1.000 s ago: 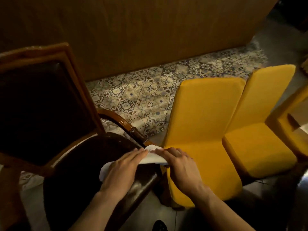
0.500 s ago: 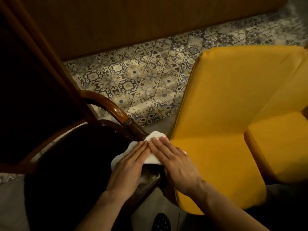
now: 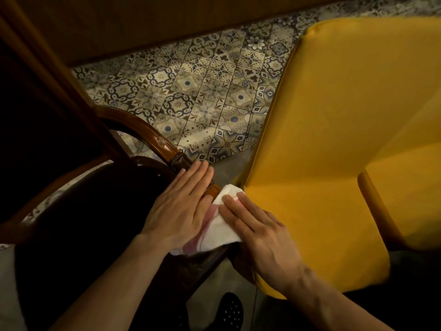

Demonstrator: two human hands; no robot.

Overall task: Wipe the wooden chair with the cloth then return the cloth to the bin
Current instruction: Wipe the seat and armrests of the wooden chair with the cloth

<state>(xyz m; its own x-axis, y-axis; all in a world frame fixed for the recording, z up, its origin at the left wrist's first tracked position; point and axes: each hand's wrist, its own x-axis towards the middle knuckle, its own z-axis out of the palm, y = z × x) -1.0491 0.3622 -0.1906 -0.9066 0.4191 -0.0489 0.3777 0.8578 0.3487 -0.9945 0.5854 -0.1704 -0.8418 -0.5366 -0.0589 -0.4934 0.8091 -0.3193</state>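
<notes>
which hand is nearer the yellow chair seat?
Right. The right hand presses the cloth on the wooden chair arm, right beside the yellow chair seat edge. The left hand lies farther left, over the armrest.

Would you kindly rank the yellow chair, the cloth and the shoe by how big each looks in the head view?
1. yellow chair, by far the largest.
2. cloth and shoe: they look alike; hands cover part of the cloth and the frame edge cuts the shoe, so their order is unsure.

Both forearms are bare to the frame edge; a dark perforated shoe (image 3: 230,309) shows below.
</notes>
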